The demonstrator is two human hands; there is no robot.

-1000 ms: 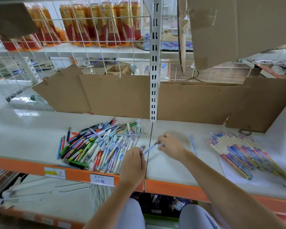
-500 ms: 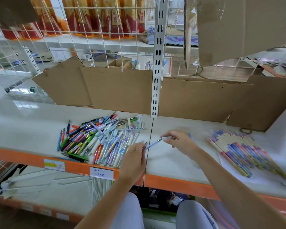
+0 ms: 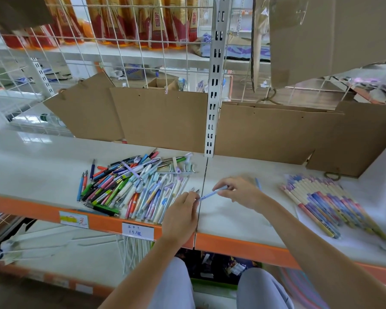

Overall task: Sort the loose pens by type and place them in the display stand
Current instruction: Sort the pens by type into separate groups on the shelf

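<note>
Since the earlier frame the pen (image 3: 212, 193), pinched between left hand (image 3: 181, 217) and right hand (image 3: 239, 192), has been raised slightly over the shelf (image 3: 31, 157); one row (image 3: 328, 206) is sorted, the pile (image 3: 134, 188) remains, no stand is seen.

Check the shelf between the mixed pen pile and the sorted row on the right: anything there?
Head view: both hands, left hand and right hand, holding one blue pen; another pale blue pen behind.
</note>
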